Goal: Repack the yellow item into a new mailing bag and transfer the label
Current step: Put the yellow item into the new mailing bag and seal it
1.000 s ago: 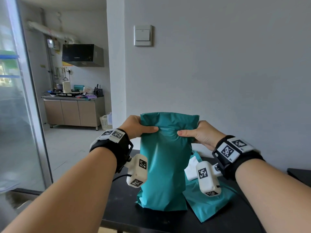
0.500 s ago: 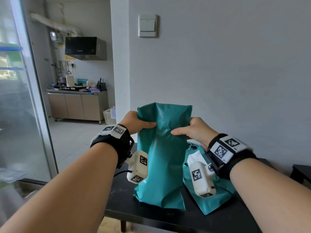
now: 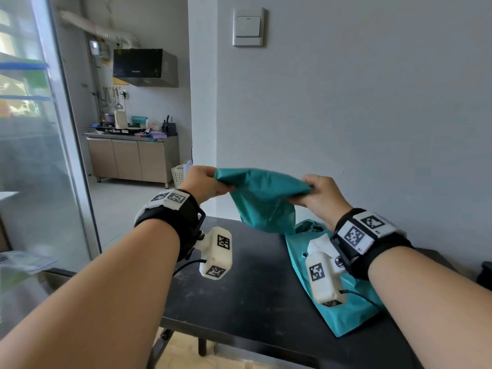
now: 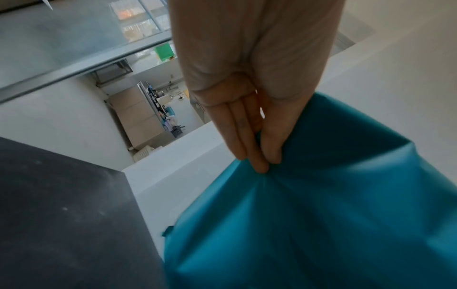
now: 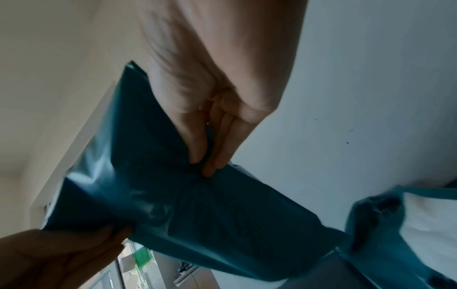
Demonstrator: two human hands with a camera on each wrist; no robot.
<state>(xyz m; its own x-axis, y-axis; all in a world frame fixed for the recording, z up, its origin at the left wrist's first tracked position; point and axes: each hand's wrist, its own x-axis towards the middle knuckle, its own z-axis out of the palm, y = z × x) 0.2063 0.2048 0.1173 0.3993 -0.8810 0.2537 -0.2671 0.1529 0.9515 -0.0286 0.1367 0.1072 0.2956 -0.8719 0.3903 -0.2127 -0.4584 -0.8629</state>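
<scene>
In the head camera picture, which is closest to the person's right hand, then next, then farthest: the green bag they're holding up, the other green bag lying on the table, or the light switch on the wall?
1. The held teal bag: pinched by the right hand.
2. The teal bag on the table: just below that hand, on the table's right side.
3. The light switch: high on the wall, above and left.

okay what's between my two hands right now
In the head view, the lifted teal mailing bag spans the gap: the left hand pinches one end and the right hand the other. Nothing else lies between them.
</scene>
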